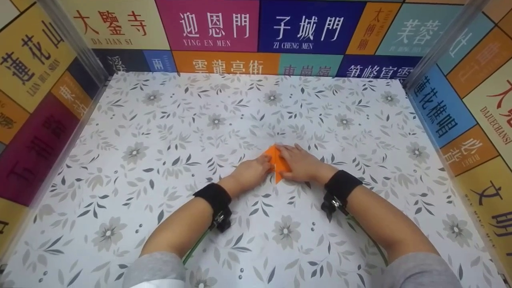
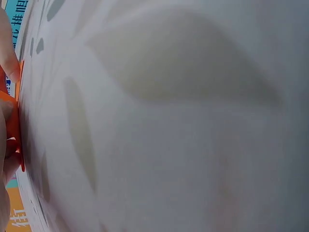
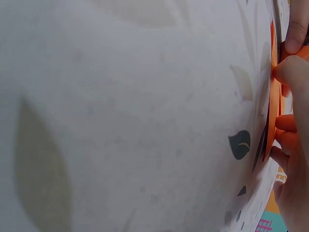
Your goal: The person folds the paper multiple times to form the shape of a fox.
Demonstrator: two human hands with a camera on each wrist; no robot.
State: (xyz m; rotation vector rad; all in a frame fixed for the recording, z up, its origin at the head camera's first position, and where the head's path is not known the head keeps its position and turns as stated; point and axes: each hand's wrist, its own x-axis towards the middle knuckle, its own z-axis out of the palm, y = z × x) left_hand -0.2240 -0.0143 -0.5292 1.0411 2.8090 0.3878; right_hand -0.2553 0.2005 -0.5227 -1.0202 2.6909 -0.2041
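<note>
A small sheet of orange folding paper (image 1: 282,162), folded into a pointed shape, lies on the patterned cloth, with a tip toward the person and a center line down its middle. My left hand (image 1: 253,172) pinches a folded layer along the paper's left side. On the other side, my right hand (image 1: 302,163) holds the paper, fingers near its top corner and thumb by its lower right edge. Edge-on in the right wrist view, the orange paper (image 3: 273,104) shows a raised layer beside the fingers. The left wrist view catches only an orange edge (image 2: 20,121) and some fingertips.
White cloth (image 1: 172,124) printed with grey flowers and leaves covers the table. Panels with colorful printed signs (image 1: 216,26) stand at the back and both sides. Black wrist straps (image 1: 214,198) with small cameras sit on both forearms, with green cables running along them.
</note>
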